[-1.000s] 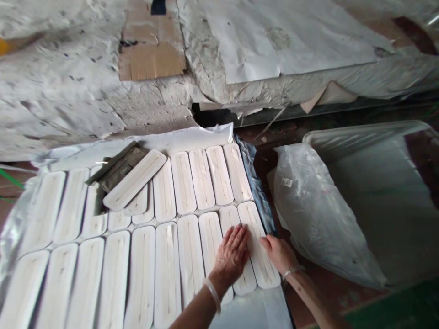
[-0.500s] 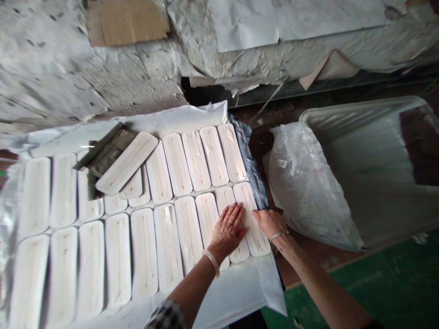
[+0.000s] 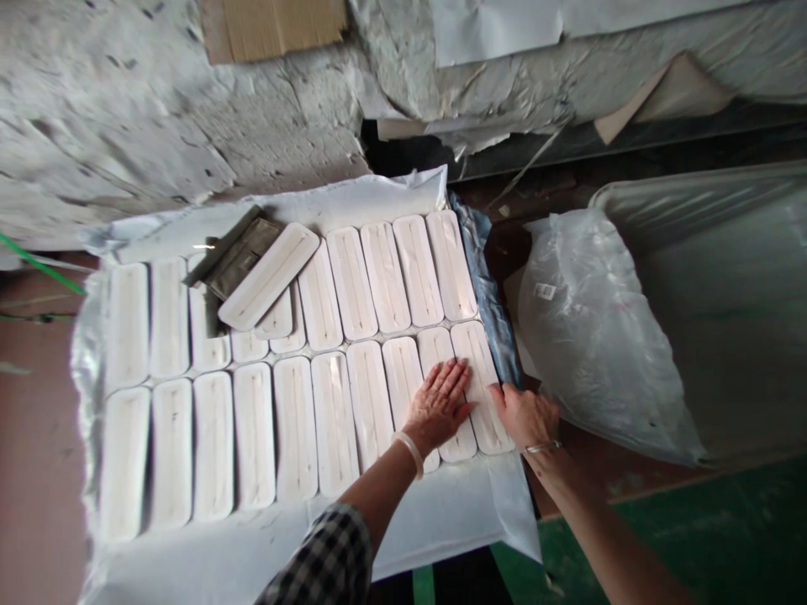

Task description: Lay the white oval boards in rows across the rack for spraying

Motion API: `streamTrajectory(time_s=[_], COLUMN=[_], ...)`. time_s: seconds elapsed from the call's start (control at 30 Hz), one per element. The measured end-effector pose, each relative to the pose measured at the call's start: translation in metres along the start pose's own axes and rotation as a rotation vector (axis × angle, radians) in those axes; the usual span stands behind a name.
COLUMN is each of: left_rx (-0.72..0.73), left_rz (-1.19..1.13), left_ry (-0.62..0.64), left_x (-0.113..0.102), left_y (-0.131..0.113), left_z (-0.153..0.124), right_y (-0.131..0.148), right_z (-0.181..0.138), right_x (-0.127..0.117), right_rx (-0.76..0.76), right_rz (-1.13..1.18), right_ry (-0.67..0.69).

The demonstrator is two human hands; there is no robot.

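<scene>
Two rows of long white oblong pieces (image 3: 296, 424) lie side by side on a white sheet (image 3: 441, 512). My left hand (image 3: 440, 403) rests flat, fingers stretched out, on the second-last piece of the near row. My right hand (image 3: 524, 416) sits at the right edge of the last piece (image 3: 482, 370), its fingers curled against that side; what they grip, if anything, is hidden. One white piece (image 3: 269, 276) lies askew on top of the far row, beside a dark grey-green flat object (image 3: 236, 256).
A crumpled clear plastic bag (image 3: 598, 336) lies to the right, next to a large pale tub (image 3: 725, 294). A blue-grey cloth strip (image 3: 488, 294) runs along the sheet's right side. Torn paper and cardboard (image 3: 277, 25) cover the surface behind. Green floor (image 3: 693, 529) shows at lower right.
The view has shifted, with the whole tray now seen further away and more to the right. Both hands stay on the same two end pieces.
</scene>
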State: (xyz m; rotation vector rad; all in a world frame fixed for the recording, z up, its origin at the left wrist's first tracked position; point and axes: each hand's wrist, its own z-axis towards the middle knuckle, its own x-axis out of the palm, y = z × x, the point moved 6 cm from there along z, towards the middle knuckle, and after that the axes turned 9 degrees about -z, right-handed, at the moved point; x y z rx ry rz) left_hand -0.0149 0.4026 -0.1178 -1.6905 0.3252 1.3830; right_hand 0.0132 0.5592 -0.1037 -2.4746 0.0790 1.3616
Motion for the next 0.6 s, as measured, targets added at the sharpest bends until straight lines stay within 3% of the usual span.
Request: streamTrajectory(time_s=[0.07,0.2,0.3,0.43,0.6], left_rx=[-0.011,-0.017,-0.017,-0.021,-0.102], left_rz=[-0.004,-0.001,0.012,0.005,-0.171], left_ry=[0.007,0.003,-0.021,-0.046,0.013], left_x=[0.003,0.005,-0.001,-0.008,-0.013], left_y=[0.001,0.002,0.001,0.0,0.01], left_z=[0.0,-0.003,-0.004,-0.004,0.003], right_y=[0.001,0.023,0.042,0.052,0.051], right_z=[-0.015,-0.065,-0.094,-0.099,-0.087], right_x=[-0.003,-0.003,0.023,0.06,0.071], right_rx=[-0.058,-0.33,-0.419,-0.422,-0.562], right_rz=[0.069,0.327,0.338,0.295,0.254], right_ry=[-0.144,-0.519,-0.576,-0.65,-0.81])
